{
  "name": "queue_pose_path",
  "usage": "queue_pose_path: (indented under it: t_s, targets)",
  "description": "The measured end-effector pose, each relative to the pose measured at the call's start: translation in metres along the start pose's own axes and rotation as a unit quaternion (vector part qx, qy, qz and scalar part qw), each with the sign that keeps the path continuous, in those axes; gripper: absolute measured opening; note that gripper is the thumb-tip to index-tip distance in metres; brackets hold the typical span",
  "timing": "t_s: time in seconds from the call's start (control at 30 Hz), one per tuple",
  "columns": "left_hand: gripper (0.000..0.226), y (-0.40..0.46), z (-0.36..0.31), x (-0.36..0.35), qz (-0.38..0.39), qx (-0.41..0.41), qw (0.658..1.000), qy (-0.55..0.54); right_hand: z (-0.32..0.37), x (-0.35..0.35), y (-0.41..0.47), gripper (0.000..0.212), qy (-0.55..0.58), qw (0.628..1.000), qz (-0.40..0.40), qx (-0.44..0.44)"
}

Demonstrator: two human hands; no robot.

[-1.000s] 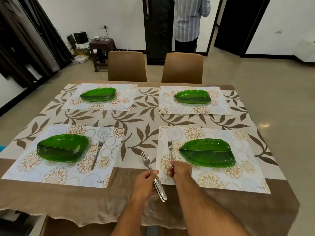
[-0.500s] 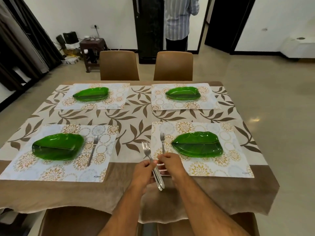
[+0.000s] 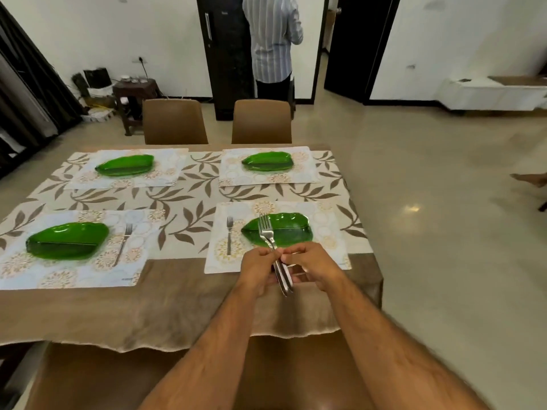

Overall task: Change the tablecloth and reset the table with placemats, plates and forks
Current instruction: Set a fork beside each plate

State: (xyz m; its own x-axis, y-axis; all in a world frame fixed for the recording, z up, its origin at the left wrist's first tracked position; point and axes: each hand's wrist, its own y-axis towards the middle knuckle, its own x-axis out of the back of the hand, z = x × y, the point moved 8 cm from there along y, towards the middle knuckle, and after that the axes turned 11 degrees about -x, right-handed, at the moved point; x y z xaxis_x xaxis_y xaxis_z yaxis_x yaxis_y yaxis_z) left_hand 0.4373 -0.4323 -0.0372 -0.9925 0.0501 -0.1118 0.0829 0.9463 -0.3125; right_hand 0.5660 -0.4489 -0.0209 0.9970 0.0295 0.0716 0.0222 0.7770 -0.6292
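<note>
A leaf-patterned tablecloth (image 3: 189, 199) covers the table, with a brown band along the near edge. Several placemats lie on it, each bearing a green leaf-shaped plate: near right (image 3: 293, 235), near left (image 3: 66, 239), far left (image 3: 124, 164), far right (image 3: 267, 162). One fork (image 3: 229, 238) lies left of the near right plate, another (image 3: 123, 243) right of the near left plate. My left hand (image 3: 260, 269) grips a bundle of forks (image 3: 273, 251), tines pointing away over the near right plate. My right hand (image 3: 310, 266) pinches the bundle's handles from the right.
Two brown chairs (image 3: 174, 121) (image 3: 261, 121) stand at the far side, and a chair back (image 3: 296, 377) is right below me. A person in a striped shirt (image 3: 270, 42) stands by a dark cabinet. Open floor lies to the right.
My hands and the fork bundle have shifted right, over the near right placemat. My right hand has left the laid fork and closed on the bundle.
</note>
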Motion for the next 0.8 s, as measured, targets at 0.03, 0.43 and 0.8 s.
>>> queue_pose_path:
  t_s: [0.03,0.43,0.8]
  targets:
    - [0.011,-0.005,0.005,-0.014,0.002,-0.001,1.0,-0.002,-0.007,0.013,-0.005,0.007,0.003,1.0,0.003,-0.003]
    - [0.018,-0.046,0.026,-0.174,-0.053,-0.017,0.997,-0.051,-0.027,0.168,-0.041,0.006,-0.045,0.996,0.067,-0.027]
    - [0.018,0.001,0.008,-0.24,-0.097,-0.028,0.992,-0.08,0.004,0.228,0.012,0.006,0.0,0.995,0.095,-0.026]
